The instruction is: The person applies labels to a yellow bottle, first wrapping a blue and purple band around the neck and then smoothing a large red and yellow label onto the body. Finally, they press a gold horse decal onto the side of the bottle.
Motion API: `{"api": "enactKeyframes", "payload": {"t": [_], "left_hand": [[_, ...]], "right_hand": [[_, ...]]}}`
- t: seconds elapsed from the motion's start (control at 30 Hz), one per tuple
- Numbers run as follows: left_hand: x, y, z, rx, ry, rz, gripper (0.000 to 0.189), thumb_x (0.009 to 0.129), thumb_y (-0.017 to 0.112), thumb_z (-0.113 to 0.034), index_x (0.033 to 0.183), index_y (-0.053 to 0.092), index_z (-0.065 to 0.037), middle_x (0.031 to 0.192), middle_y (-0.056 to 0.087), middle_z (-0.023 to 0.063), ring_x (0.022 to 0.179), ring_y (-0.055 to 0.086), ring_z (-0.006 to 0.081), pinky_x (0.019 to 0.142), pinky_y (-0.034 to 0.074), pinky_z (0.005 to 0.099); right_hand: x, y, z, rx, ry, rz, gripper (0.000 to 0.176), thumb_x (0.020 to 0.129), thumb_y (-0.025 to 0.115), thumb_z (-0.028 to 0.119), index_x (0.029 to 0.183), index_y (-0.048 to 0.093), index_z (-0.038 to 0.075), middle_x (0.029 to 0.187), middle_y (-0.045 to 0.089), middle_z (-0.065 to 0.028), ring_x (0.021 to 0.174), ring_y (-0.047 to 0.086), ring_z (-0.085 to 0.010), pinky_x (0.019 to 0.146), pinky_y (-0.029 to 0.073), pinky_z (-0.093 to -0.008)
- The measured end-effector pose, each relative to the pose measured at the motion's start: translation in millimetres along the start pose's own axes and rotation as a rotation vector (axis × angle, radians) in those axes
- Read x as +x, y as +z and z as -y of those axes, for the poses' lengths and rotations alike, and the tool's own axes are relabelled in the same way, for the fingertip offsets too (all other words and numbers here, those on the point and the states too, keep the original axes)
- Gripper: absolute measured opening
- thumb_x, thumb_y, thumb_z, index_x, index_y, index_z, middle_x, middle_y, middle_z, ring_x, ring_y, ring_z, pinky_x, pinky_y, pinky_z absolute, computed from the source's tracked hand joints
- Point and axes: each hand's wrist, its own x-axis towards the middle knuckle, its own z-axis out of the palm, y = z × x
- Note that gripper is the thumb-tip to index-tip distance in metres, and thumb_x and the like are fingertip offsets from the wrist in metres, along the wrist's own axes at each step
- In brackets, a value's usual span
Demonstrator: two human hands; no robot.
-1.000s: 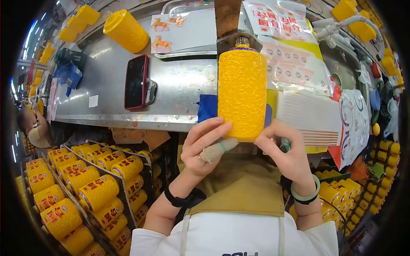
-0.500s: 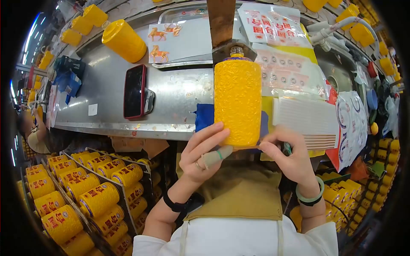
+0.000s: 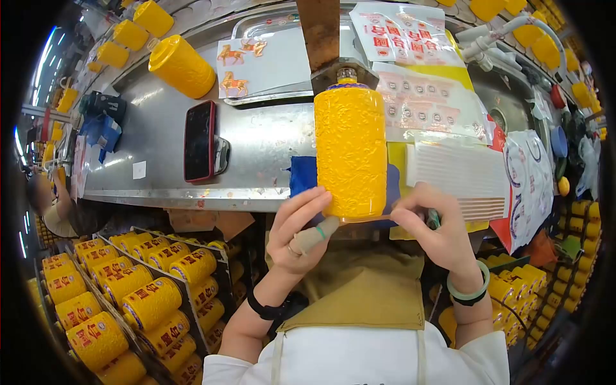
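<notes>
A yellow embossed bottle [image 3: 350, 151] lies with its glass neck against a dark metal holder [image 3: 345, 72] and its base toward me. My left hand [image 3: 301, 230] grips the base's left side, fingertips on the yellow wall. A beige cover with a green band wraps one digit, which presses at the base's lower edge. My right hand [image 3: 433, 221] is closed in a pinch on a thin orange-brown strip [image 3: 369, 219], which stretches along the base from the left hand. Some dark green material shows within the right hand's curled fingers. Blue cloth [image 3: 303, 176] lies under the bottle.
A phone [image 3: 200, 141] and another yellow bottle [image 3: 181, 66] stand left on the metal bench. Horse stickers [image 3: 233, 85] lie behind. At right are label sheets [image 3: 423, 106] and a stack of pale strips [image 3: 455, 170]. Labelled yellow bottles [image 3: 152, 300] fill racks below left; a person [image 3: 58, 205] is farther left.
My right hand has drawn slightly away from the bottle's base, and more of the thin strip shows between them. The whole view has shifted a little; my left hand keeps its grip.
</notes>
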Motion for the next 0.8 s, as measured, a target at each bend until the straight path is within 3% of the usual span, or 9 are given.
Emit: {"api": "enactKeyframes", "payload": {"t": [0.2,0.3,0.33,0.43,0.6,0.8], "left_hand": [[9,0,-7,0.188,0.207,0.077,0.016,0.076,0.080,0.002,0.086,0.081,-0.011,0.119,0.072,0.0124,0.109,0.068,0.0351,0.091,0.059,0.0430],[13,4,-3,0.015,0.129,0.057,0.017,0.077,0.081,0.002,0.087,0.081,-0.011,0.118,0.072,0.0127,0.110,0.068,0.0360,0.090,0.059,0.0438],[12,5,-2,-0.044,0.073,0.036,0.024,0.077,0.083,0.002,0.098,0.077,-0.007,0.118,0.073,0.0102,0.113,0.069,0.0344,0.093,0.062,0.0399],[0,5,4,-0.056,-0.034,-0.005,0.024,0.076,0.084,0.004,0.097,0.077,-0.006,0.117,0.073,0.0108,0.113,0.069,0.0353,0.093,0.062,0.0405],[5,1,-1,0.010,0.074,0.010,0.028,0.076,0.081,0.006,0.101,0.078,-0.006,0.122,0.072,0.0122,0.114,0.069,0.0348,0.093,0.063,0.0394],[17,4,-14,0.168,0.154,0.118,0.019,0.079,0.079,0.005,0.092,0.080,-0.008,0.122,0.071,0.0119,0.116,0.067,0.0341,0.093,0.063,0.0393]], "right_hand": [[0,-1,1,0.016,0.046,0.006,0.013,0.090,0.075,0.009,0.088,0.072,-0.003,0.077,0.063,-0.0065,0.067,0.056,-0.0119,0.063,0.044,-0.0280],[0,1,1,-0.004,0.013,0.005,0.013,0.090,0.075,0.010,0.089,0.072,-0.003,0.077,0.063,-0.0072,0.069,0.056,-0.0127,0.064,0.044,-0.0285],[0,0,3,-0.005,0.017,0.002,0.013,0.090,0.075,0.010,0.089,0.072,-0.003,0.077,0.063,-0.0072,0.069,0.056,-0.0127,0.064,0.044,-0.0285],[-1,2,5,0.037,0.015,0.024,0.014,0.090,0.076,0.010,0.089,0.073,-0.003,0.078,0.064,-0.0077,0.069,0.056,-0.0135,0.065,0.045,-0.0288],[1,2,2,0.019,0.019,0.023,0.015,0.091,0.075,0.012,0.089,0.072,-0.003,0.079,0.064,-0.0074,0.068,0.054,-0.0134,0.064,0.044,-0.0290],[1,3,0,0.022,0.038,0.009,0.015,0.091,0.076,0.012,0.090,0.073,-0.003,0.079,0.064,-0.0071,0.068,0.054,-0.0129,0.064,0.044,-0.0289]]}}
